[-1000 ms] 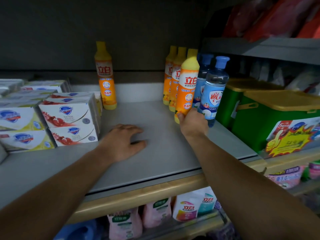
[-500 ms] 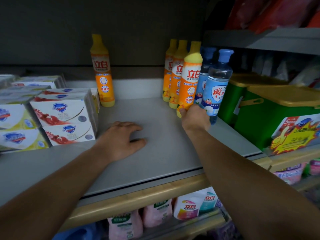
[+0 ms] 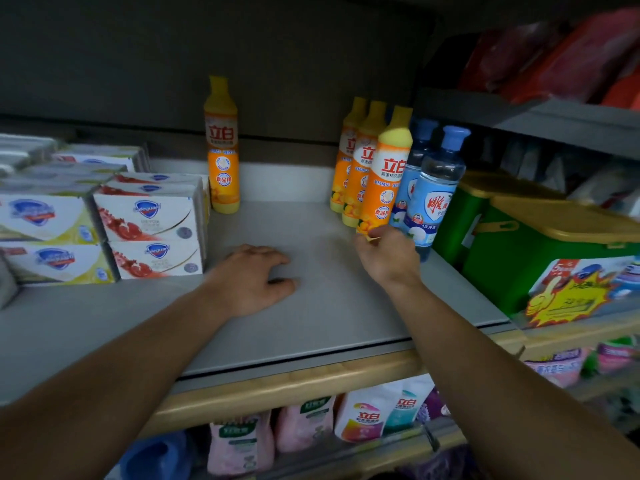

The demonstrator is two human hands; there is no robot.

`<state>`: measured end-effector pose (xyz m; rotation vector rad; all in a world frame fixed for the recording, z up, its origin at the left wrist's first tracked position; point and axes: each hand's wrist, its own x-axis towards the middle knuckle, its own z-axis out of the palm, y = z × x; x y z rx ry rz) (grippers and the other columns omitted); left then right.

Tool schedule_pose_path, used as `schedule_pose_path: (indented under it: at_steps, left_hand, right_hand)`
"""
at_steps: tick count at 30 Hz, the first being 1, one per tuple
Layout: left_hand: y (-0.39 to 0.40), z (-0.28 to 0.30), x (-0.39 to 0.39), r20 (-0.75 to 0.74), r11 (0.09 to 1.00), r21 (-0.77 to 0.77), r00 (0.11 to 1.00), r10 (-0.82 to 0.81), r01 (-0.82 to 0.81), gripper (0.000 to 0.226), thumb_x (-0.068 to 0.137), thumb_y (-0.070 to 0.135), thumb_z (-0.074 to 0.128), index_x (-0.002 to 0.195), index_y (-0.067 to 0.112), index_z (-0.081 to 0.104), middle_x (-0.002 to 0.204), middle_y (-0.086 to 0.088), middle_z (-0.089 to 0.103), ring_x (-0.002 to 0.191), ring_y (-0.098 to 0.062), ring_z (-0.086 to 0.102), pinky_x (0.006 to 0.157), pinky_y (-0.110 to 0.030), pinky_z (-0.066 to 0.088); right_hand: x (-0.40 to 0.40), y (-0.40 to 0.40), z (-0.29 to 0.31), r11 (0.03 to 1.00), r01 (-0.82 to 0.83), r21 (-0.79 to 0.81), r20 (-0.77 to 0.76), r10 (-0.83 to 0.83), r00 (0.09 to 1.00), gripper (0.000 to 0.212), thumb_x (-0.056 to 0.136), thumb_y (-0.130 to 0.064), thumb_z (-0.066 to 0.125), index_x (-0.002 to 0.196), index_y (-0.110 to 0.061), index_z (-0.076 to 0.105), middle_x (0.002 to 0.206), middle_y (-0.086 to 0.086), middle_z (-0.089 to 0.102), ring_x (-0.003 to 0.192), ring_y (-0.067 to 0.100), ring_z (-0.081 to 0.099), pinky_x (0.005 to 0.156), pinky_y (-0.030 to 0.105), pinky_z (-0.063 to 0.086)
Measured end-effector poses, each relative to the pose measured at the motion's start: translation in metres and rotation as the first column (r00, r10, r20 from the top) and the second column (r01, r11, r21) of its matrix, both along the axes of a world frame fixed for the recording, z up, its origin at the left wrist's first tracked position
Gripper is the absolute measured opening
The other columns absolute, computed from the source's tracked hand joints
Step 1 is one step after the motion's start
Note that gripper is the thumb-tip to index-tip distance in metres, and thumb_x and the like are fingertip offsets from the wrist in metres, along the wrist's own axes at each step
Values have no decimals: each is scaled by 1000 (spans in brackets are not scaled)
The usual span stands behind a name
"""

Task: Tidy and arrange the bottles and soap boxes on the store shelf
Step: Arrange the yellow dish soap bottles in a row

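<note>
Since a moment ago the right hand (image 3: 389, 259) has slipped lower, fingertips now pinching the base of the front orange plastic detergent bottle (image 3: 386, 174), just ahead of them beside the blue-capped clear bottle (image 3: 437, 188); left hand (image 3: 254, 278) lies flat, fingers spread, on the grey shelf (image 3: 329, 306); white cardboard soap boxes (image 3: 149, 233) stacked beyond its knuckles.

Two green tubs (image 3: 519, 258) with gold lids sit at the right, one with a yellow sticker (image 3: 568, 299). Red bags (image 3: 561, 53) lie high up. Pink pouches (image 3: 239, 441) stand on the low shelf.
</note>
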<state>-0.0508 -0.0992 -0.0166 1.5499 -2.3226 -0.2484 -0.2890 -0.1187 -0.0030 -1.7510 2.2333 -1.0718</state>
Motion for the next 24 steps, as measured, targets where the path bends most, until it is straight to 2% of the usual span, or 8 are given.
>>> schedule_pose_path:
  at_steps: [3,5,10,13,16,19,21,24]
  left_hand:
    - [2,3,3,-35,1000,17,999,-6,6,69,74,63,50,131,25,58,140,4,54,132,-18,44,111,-26,31]
    - [0,3,5,-41,1000,2,999,0,0,66,76,62,54,129,23,60,138,4,56,130,-17,47,110,-26,32]
    - [-6,0,7,-58,998,-64,998,6,-9,53,84,48,64,128,20,61,134,1,59,127,-17,50,106,-27,36]
    - [-10,0,10,-84,997,-66,996,30,-35,51,84,48,62,126,19,63,130,-2,61,126,-19,51,105,-28,38]
    - [-17,2,11,-96,994,-53,992,86,-91,57,78,57,47,117,20,66,125,-3,64,123,-20,54,103,-29,40]
    - [-22,0,9,-62,992,-73,994,95,-99,61,74,60,38,109,19,67,118,-2,66,120,-21,54,105,-27,35]
    - [-24,-5,9,-64,988,-113,993,102,-109,56,81,60,44,109,18,67,118,-3,66,121,-21,51,105,-25,33]
    - [-26,-12,9,-104,979,-145,986,129,-143,50,83,57,55,113,20,67,121,-2,64,125,-20,46,105,-24,33]
  right_hand:
    - [21,-5,16,977,-207,-59,162,214,963,22,89,-42,61,103,-25,66,92,-11,62,93,13,57,78,25,40]
    - [41,-17,31,947,-307,-94,211,321,923,31,88,-42,64,113,-23,65,92,-17,59,96,8,59,80,21,42]
    - [98,-65,68,893,-426,-147,164,447,879,44,87,-48,65,123,-23,61,113,-9,65,102,8,60,86,23,46]
    - [129,-97,89,892,-428,-146,155,448,881,49,86,-52,64,124,-21,61,117,-6,66,108,13,58,79,21,38]
    - [154,-128,101,884,-447,-139,193,467,863,49,86,-52,64,123,-18,63,114,2,64,107,21,58,67,20,39]
    - [177,-153,112,866,-480,-136,164,498,852,64,89,-49,65,144,-23,44,141,4,53,127,25,51,89,25,40]
    - [189,-166,117,836,-531,-138,132,547,827,66,90,-49,63,146,-22,41,145,4,49,130,25,48,101,32,42]
    - [203,-179,116,827,-543,-147,167,562,810,61,91,-48,62,143,-21,42,142,6,51,127,26,50,97,33,43]
